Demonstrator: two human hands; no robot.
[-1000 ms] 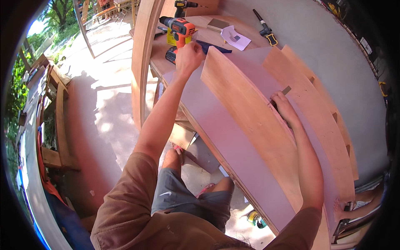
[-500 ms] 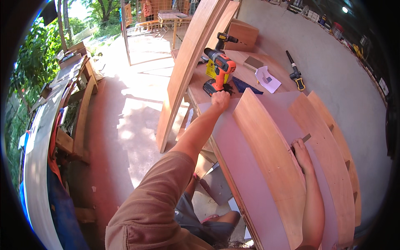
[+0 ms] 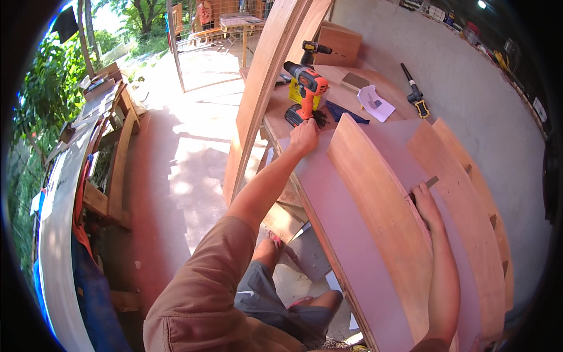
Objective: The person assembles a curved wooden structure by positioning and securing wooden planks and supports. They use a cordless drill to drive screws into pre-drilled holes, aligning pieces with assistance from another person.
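Note:
My left hand [image 3: 305,137] is closed at the near side of the foot of an orange and black cordless drill [image 3: 311,85]. The fingertips are hidden, next to a small dark pile [image 3: 319,119] that looks like screws. With my right hand [image 3: 427,206], I grip a short, flat, greyish-brown strip [image 3: 433,182] against the far edge of a long curved wooden board [image 3: 375,214]. One end of the strip sticks out past the fingers, and the rest is covered. The board stands on edge on a pale worktop [image 3: 337,202].
More curved wooden pieces [image 3: 454,193] lie along the right. Beyond the drill are a blue triangular tool [image 3: 346,114], a white paper [image 3: 375,104] and a second drill [image 3: 315,50]. A black and yellow tool [image 3: 415,94] lies farther right. A tall plank [image 3: 264,88] leans at the worktop's left.
The whole view has shifted slightly. My left hand has drawn back a little at the drill's foot, its fingers still closed. My right hand keeps its place on the strip and board.

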